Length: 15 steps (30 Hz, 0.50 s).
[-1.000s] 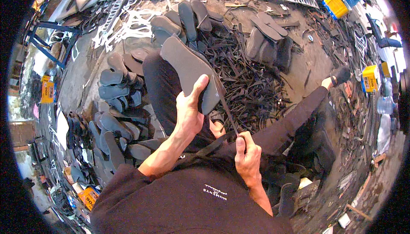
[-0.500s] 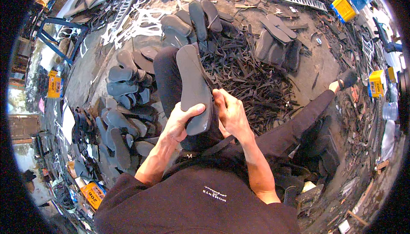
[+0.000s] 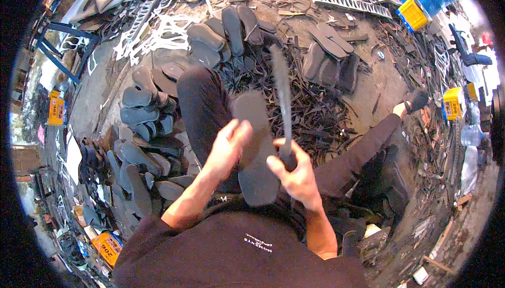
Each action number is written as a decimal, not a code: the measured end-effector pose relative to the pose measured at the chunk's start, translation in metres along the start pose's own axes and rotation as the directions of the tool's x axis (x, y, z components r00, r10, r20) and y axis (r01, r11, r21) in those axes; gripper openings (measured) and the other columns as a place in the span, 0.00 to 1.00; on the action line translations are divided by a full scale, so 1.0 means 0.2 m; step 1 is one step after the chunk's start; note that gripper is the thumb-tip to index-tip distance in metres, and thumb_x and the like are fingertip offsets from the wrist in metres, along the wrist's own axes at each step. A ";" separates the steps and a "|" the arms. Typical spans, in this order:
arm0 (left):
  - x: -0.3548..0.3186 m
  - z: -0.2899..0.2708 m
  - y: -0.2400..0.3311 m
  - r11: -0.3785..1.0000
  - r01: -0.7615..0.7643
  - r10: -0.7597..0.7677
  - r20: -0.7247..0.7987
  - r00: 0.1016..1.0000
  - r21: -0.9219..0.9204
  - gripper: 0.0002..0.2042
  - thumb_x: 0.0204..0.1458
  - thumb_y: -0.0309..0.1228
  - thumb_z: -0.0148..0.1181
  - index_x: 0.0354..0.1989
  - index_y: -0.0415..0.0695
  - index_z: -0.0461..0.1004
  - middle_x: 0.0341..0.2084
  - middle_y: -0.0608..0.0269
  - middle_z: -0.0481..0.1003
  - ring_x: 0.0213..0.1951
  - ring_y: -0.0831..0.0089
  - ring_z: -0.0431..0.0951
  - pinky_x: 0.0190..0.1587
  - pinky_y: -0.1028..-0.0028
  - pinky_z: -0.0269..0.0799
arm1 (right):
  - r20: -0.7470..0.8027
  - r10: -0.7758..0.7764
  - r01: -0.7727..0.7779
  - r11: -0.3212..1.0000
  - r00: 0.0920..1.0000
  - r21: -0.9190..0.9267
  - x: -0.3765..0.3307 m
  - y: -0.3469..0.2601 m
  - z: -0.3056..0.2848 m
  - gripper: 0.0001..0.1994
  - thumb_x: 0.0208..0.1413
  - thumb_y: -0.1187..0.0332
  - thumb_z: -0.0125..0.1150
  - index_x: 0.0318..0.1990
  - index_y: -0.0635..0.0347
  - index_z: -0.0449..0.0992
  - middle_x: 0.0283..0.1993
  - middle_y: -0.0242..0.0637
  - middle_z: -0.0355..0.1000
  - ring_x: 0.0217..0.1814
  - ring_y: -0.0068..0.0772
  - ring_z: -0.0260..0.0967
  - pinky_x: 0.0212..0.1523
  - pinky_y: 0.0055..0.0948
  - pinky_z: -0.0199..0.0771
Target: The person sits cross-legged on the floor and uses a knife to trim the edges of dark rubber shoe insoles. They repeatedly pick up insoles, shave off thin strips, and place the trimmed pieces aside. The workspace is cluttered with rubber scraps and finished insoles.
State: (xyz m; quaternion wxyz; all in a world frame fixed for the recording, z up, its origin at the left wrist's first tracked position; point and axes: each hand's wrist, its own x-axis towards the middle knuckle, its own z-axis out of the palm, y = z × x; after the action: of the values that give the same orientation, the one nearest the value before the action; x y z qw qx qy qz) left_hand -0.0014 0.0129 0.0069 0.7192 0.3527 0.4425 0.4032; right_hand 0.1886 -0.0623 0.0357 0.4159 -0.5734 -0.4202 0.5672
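A dark grey shoe sole (image 3: 258,177) is upright over my lap, its wider end toward me. My left hand (image 3: 223,151) is closed on its left edge, the fingers blurred by motion. Just right of the sole, my right hand (image 3: 297,175) grips a knife by its dark handle. The long grey knife blade (image 3: 283,91) points away from me and is smeared by movement. Beyond it lies a heap of thin black trimmings (image 3: 315,114) on the ground.
Stacked soles (image 3: 139,106) lie left of my bent knee, with more soles (image 3: 231,30) beyond it. Another pile of soles (image 3: 331,51) is at the far right. My outstretched leg (image 3: 363,148) borders the trimmings. A blue metal frame (image 3: 66,51) stands at the left.
The sole has come down toward my lap, and my left hand has moved up along its edge. My right hand has shifted right and lower, and the knife blade now shows beside the sole.
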 end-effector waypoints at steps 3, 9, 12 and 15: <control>0.10 0.02 0.05 0.984 0.152 -0.153 -0.007 0.988 -0.093 0.18 0.69 0.50 0.62 0.45 0.46 0.80 0.32 0.69 0.83 0.25 0.79 0.80 0.28 0.73 0.77 | 0.032 -0.013 0.016 0.995 0.999 -0.099 -0.13 0.08 0.00 0.20 0.70 0.53 0.66 0.55 0.62 0.78 0.36 0.31 0.79 0.38 0.18 0.72 0.42 0.27 0.75; 0.01 0.13 0.23 0.956 0.283 -0.267 0.177 0.947 -0.078 0.16 0.71 0.48 0.59 0.46 0.47 0.80 0.33 0.72 0.82 0.29 0.81 0.79 0.33 0.75 0.75 | -0.251 -0.277 0.115 0.851 0.927 -0.513 -0.24 0.23 -0.07 0.20 0.76 0.50 0.50 0.46 0.59 0.76 0.28 0.44 0.76 0.25 0.43 0.76 0.31 0.40 0.75; -0.01 0.13 0.22 0.959 0.276 -0.249 0.268 0.931 -0.069 0.17 0.69 0.46 0.64 0.50 0.44 0.78 0.32 0.65 0.83 0.26 0.73 0.84 0.30 0.70 0.84 | -0.278 -0.301 0.113 0.837 0.912 -0.535 -0.29 0.22 -0.12 0.23 0.74 0.45 0.52 0.44 0.58 0.75 0.28 0.48 0.75 0.28 0.54 0.78 0.32 0.47 0.76; -0.04 0.16 0.22 0.974 0.226 -0.209 0.366 0.907 -0.003 0.17 0.67 0.45 0.67 0.52 0.44 0.80 0.35 0.68 0.83 0.32 0.80 0.82 0.36 0.74 0.81 | -0.232 -0.303 0.136 0.830 0.924 -0.541 -0.28 0.03 -0.22 0.27 0.73 0.40 0.52 0.43 0.59 0.75 0.26 0.47 0.72 0.28 0.51 0.77 0.33 0.46 0.75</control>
State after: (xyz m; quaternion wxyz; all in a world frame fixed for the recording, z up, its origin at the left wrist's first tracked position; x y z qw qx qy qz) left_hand 0.0138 0.0193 0.0602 0.8369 0.3531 0.3289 0.2583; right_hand 0.2324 -0.1171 0.0478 0.3706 -0.6920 -0.5500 0.2851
